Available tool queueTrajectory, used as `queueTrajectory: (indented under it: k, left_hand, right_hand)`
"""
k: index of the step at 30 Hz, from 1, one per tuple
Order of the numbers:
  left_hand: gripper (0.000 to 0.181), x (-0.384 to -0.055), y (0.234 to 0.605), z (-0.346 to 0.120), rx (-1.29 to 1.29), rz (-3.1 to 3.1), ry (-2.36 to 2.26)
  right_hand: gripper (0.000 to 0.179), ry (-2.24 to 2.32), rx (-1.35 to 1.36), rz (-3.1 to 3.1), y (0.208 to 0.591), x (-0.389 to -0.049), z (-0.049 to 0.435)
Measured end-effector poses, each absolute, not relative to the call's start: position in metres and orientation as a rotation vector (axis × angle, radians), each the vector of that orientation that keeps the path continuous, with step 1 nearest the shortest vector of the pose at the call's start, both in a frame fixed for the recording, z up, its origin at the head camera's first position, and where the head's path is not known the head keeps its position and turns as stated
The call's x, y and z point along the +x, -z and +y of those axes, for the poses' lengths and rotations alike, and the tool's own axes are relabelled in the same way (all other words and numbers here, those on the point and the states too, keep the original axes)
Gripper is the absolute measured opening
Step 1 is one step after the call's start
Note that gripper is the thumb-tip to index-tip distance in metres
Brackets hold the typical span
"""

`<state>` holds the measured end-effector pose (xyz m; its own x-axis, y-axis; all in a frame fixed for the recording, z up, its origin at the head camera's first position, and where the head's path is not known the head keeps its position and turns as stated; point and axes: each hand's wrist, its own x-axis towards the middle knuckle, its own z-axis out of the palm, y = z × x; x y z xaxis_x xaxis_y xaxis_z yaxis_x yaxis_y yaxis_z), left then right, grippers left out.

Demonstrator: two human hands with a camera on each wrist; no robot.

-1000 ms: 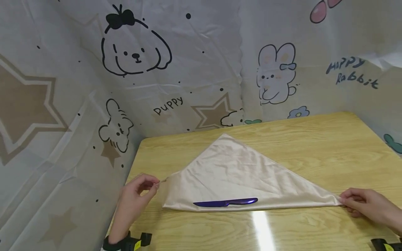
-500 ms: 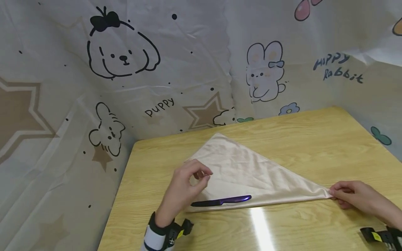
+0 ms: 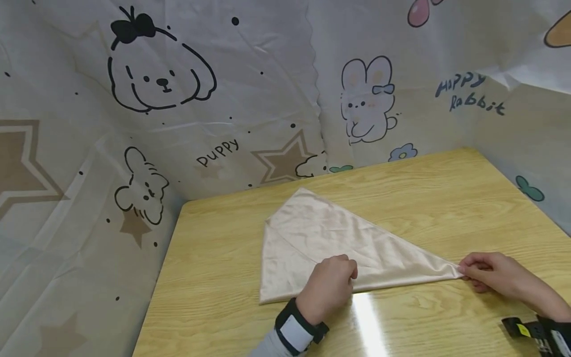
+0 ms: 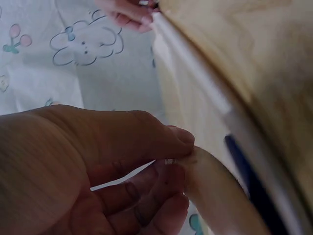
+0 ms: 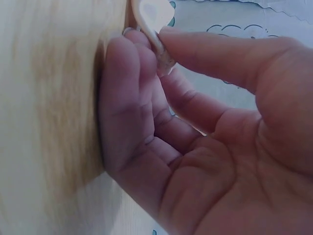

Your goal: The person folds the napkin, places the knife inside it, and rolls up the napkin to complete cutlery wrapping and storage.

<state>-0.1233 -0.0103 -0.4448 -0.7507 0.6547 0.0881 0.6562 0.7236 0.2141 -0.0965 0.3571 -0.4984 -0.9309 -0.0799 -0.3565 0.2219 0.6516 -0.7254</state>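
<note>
Can't see knife (image 4: 250, 178) in head view; can't tell if under cloth (image 3: 308, 238) or behind L hand (image 3: 327, 285). Shows only as blurry sliver in L wrist view, cut by btm edge. Can't make out L pinch in head view, blocked by knuckles. Runs R hand (image 5: 210, 161) off rt + btm edges, R wrist view.

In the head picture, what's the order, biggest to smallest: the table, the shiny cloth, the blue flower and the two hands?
1. Table
2. Shiny cloth
3. Left hand and right hand: too alike to rank
4. Blue flower
</note>
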Motion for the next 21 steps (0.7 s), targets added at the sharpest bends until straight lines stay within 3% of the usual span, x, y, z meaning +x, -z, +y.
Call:
queueTrajectory:
  k: [12, 21]
  left_hand:
    - [0.016, -0.12, 0.468, 0.002, -1.194, -2.893, 0.261]
    - [0.012, -0.125, 0.464, -0.006, -1.303, -2.957, 0.505]
  right_hand:
    - [0.025, 1.164, 0.124, 2.506, 0.497, -0.097, 0.356]
    - [0.025, 1.126, 0.135, 2.51, 0.497, -0.1, 0.356]
